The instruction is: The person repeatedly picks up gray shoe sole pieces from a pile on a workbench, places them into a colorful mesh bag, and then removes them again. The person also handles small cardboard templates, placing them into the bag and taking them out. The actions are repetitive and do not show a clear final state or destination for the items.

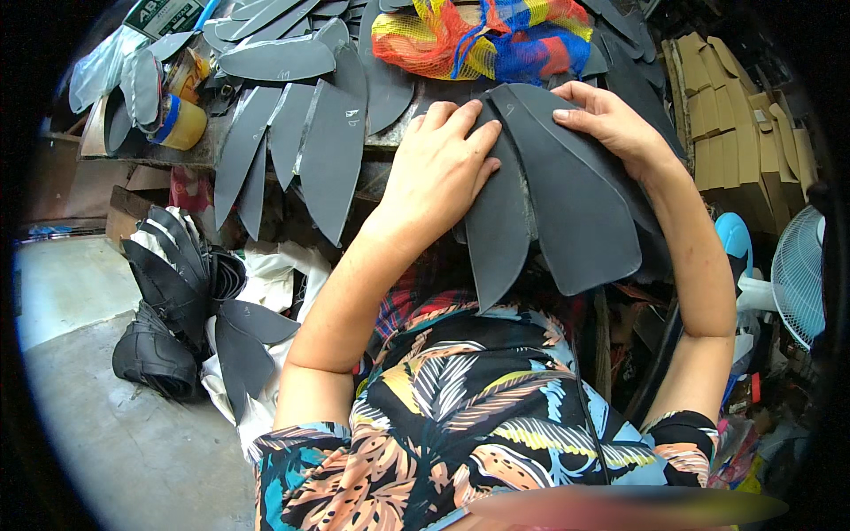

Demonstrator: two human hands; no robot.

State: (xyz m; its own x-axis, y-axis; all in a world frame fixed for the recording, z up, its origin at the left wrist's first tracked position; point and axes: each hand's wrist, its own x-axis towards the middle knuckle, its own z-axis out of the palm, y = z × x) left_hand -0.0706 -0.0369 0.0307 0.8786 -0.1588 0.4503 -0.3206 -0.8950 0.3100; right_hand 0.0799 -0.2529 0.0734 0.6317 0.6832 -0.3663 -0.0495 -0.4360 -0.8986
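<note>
Two long, dark grey curved panels lie side by side before me at the table's front edge: a left panel [498, 221] and a broader right panel [575, 195]. A seam-like gap runs between them, and their tapered lower ends hang over my lap. My left hand [447, 159] rests on the left panel's upper edge, fingers bent and apart. At the right panel's upper right edge, my right hand [611, 124] has its thumb on top, closed on the edge; some fingers are hidden. More dark sheet shows under the right panel.
Similar grey panels [332, 168] overhang the table's left front. A red, yellow and blue mesh bag [482, 40] lies at the back. A yellow jar [183, 122] stands left. Stacked black pieces [168, 310] sit on the floor; a fan [799, 276] and cardboard [744, 133] are right.
</note>
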